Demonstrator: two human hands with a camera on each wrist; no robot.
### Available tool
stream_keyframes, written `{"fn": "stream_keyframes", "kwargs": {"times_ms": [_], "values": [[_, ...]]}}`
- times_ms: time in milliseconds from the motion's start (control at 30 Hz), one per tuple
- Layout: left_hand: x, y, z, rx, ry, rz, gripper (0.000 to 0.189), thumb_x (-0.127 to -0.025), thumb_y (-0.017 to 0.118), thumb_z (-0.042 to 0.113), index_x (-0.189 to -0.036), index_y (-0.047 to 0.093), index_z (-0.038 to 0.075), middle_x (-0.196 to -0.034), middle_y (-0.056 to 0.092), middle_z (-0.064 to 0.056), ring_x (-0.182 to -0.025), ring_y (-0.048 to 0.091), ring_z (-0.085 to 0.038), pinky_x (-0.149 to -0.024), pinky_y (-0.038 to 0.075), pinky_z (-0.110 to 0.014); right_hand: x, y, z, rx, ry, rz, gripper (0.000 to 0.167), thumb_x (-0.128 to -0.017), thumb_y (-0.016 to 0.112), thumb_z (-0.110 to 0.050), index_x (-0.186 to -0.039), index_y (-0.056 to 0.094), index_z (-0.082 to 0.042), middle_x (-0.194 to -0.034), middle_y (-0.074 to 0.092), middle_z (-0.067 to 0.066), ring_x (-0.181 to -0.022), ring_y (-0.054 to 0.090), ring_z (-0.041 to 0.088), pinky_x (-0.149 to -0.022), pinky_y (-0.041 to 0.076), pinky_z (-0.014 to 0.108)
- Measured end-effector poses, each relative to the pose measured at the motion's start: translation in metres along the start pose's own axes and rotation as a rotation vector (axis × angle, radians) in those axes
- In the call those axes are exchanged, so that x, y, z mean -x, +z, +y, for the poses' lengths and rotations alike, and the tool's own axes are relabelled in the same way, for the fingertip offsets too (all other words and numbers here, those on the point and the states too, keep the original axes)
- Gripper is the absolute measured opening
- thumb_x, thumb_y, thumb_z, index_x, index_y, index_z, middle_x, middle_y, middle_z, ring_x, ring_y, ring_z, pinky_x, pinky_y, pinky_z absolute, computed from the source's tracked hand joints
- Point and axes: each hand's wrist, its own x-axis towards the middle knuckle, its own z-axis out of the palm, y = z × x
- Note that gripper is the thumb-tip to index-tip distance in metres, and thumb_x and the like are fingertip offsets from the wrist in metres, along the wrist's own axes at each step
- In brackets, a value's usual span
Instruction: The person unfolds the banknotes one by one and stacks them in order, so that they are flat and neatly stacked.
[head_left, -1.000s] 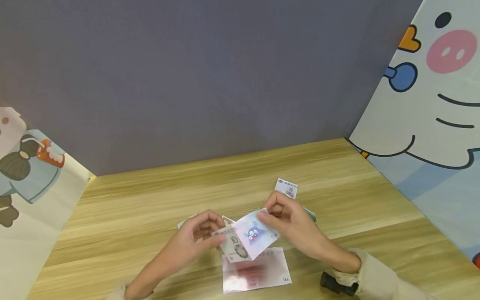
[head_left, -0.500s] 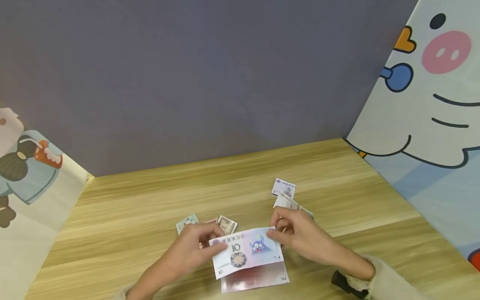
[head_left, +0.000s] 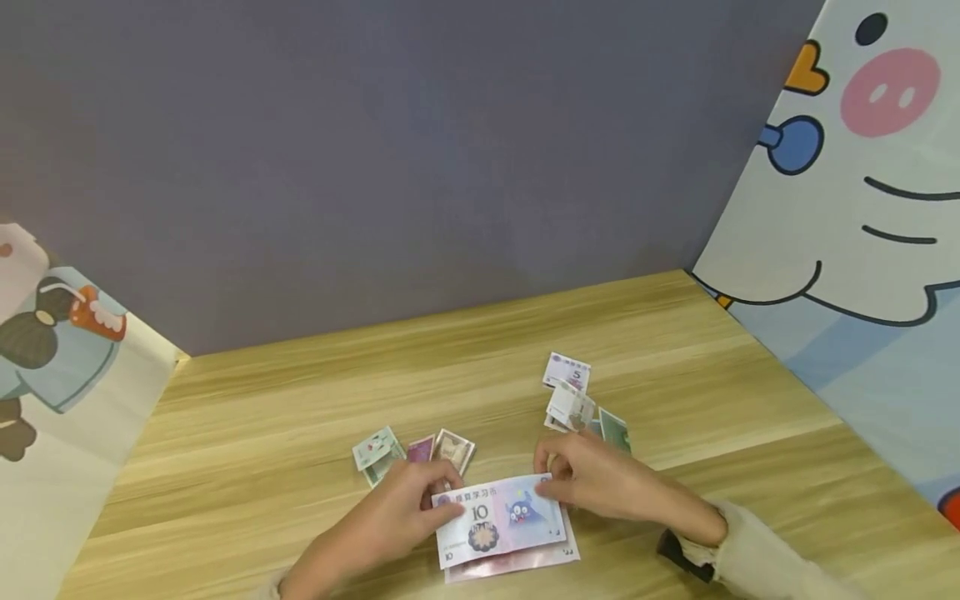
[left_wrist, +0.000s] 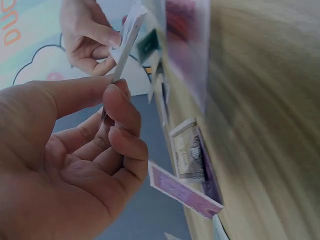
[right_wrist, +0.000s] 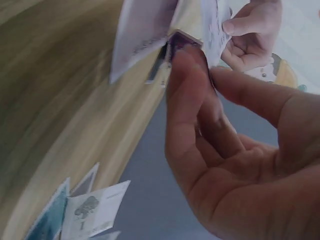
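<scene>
A pale play banknote (head_left: pixel 495 518) printed with "10" and a blue cartoon monster is stretched between both hands. My left hand (head_left: pixel 408 504) pinches its left edge between thumb and fingers. The upper right corner is pinched by my right hand (head_left: pixel 596 479). Beneath it a pinkish-red note (head_left: pixel 517 567) lies on the table, mostly covered in the head view. From the left wrist the held note (left_wrist: pixel 129 37) appears nearly edge-on, raised above the red note (left_wrist: pixel 187 45).
Folded small notes, green (head_left: pixel 377 450), purple (head_left: pixel 422 448) and brown (head_left: pixel 454 450), stand behind the left hand. Past the right hand are a "5" note (head_left: pixel 567 369), a white note (head_left: pixel 568 406) and a green note (head_left: pixel 615 429). A grey wall (head_left: pixel 420 167) rises behind the wooden table (head_left: pixel 300 392).
The "10" note went from folded and angled to spread flat facing up, then moved lower over the red note. Both hands came down with it, still holding its ends.
</scene>
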Motion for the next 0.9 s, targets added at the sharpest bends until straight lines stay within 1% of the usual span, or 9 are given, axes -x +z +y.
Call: {"fn": "stream_keyframes", "kwargs": {"times_ms": [100, 133, 200, 367, 533, 633, 733, 833, 900], "values": [[-0.001, 0.007, -0.001, -0.025, 0.003, -0.019, 0.009, -0.088, 0.074, 0.008, -0.092, 0.068, 0.014, -0.069, 0.054, 0.014, -0.055, 0.044, 0.005, -0.046, 0.043, -0.018, -0.001, 0.003, 0.005, 0.024, 0.020, -0.050, 0.010, -0.091, 0.072, -0.014, -0.093, 0.063, -0.015, -0.057, 0.060, -0.008, -0.047, 0.050, 0.002, -0.044, 0.038, 0.018], [-0.001, 0.009, -0.002, -0.035, 0.005, -0.025, 0.008, -0.088, 0.074, 0.008, -0.092, 0.069, 0.013, -0.071, 0.056, 0.014, -0.056, 0.045, 0.004, -0.047, 0.044, -0.018, -0.001, 0.004, 0.007, 0.035, 0.022, -0.060, 0.009, -0.091, 0.072, -0.013, -0.092, 0.063, -0.014, -0.056, 0.059, -0.009, -0.046, 0.051, 0.002, -0.043, 0.038, 0.018], [-0.001, 0.012, -0.002, -0.047, -0.007, -0.045, 0.008, -0.088, 0.073, 0.008, -0.093, 0.069, 0.013, -0.076, 0.059, 0.014, -0.059, 0.048, 0.004, -0.051, 0.046, -0.018, -0.002, 0.006, 0.009, 0.074, 0.018, -0.066, 0.009, -0.090, 0.072, -0.013, -0.092, 0.064, -0.014, -0.053, 0.056, -0.010, -0.044, 0.048, 0.000, -0.043, 0.035, 0.017], [-0.001, 0.013, -0.003, -0.048, -0.026, -0.097, 0.008, -0.090, 0.072, 0.008, -0.096, 0.070, 0.013, -0.082, 0.062, 0.013, -0.066, 0.051, 0.003, -0.057, 0.048, -0.019, -0.003, 0.013, 0.013, 0.112, 0.006, -0.079, 0.009, -0.090, 0.072, -0.011, -0.089, 0.064, -0.014, -0.051, 0.052, -0.015, -0.043, 0.048, -0.002, -0.045, 0.039, 0.017], [-0.001, 0.013, -0.007, -0.093, 0.011, -0.136, 0.009, -0.089, 0.071, 0.007, -0.094, 0.068, 0.014, -0.080, 0.060, 0.013, -0.067, 0.051, 0.002, -0.059, 0.048, -0.018, -0.004, 0.018, 0.015, 0.109, 0.007, -0.089, 0.012, -0.090, 0.072, -0.008, -0.087, 0.062, -0.014, -0.054, 0.053, -0.014, -0.046, 0.051, -0.001, -0.047, 0.043, 0.018], [-0.002, 0.015, -0.009, -0.096, 0.017, -0.136, 0.011, -0.089, 0.071, 0.007, -0.094, 0.066, 0.015, -0.080, 0.058, 0.013, -0.067, 0.050, 0.002, -0.058, 0.047, -0.017, -0.005, 0.018, 0.017, 0.114, 0.010, -0.090, 0.012, -0.089, 0.072, -0.008, -0.086, 0.062, -0.015, -0.054, 0.053, -0.013, -0.047, 0.051, -0.001, -0.047, 0.042, 0.018], [-0.002, 0.017, -0.010, -0.085, 0.021, -0.117, 0.014, -0.088, 0.071, 0.005, -0.097, 0.065, 0.014, -0.079, 0.058, 0.012, -0.065, 0.048, 0.003, -0.056, 0.046, -0.017, -0.007, 0.016, 0.020, 0.137, 0.010, -0.084, 0.011, -0.089, 0.073, -0.009, -0.088, 0.064, -0.015, -0.057, 0.052, -0.013, -0.049, 0.049, -0.001, -0.048, 0.042, 0.018], [-0.002, 0.020, -0.011, -0.090, 0.030, -0.093, 0.019, -0.087, 0.069, 0.001, -0.102, 0.064, 0.012, -0.081, 0.060, 0.011, -0.063, 0.047, 0.003, -0.055, 0.045, -0.017, -0.009, 0.013, 0.022, 0.174, 0.009, -0.059, 0.009, -0.089, 0.074, -0.011, -0.091, 0.065, -0.014, -0.061, 0.051, -0.013, -0.053, 0.047, -0.001, -0.049, 0.041, 0.020], [-0.003, 0.021, -0.011, -0.096, 0.037, -0.079, 0.023, -0.086, 0.068, -0.001, -0.106, 0.064, 0.010, -0.086, 0.061, 0.009, -0.065, 0.048, 0.002, -0.057, 0.046, -0.017, -0.010, 0.011, 0.024, 0.195, 0.006, -0.037, 0.009, -0.089, 0.074, -0.012, -0.093, 0.066, -0.013, -0.064, 0.050, -0.013, -0.055, 0.046, 0.000, -0.050, 0.041, 0.021]]}}
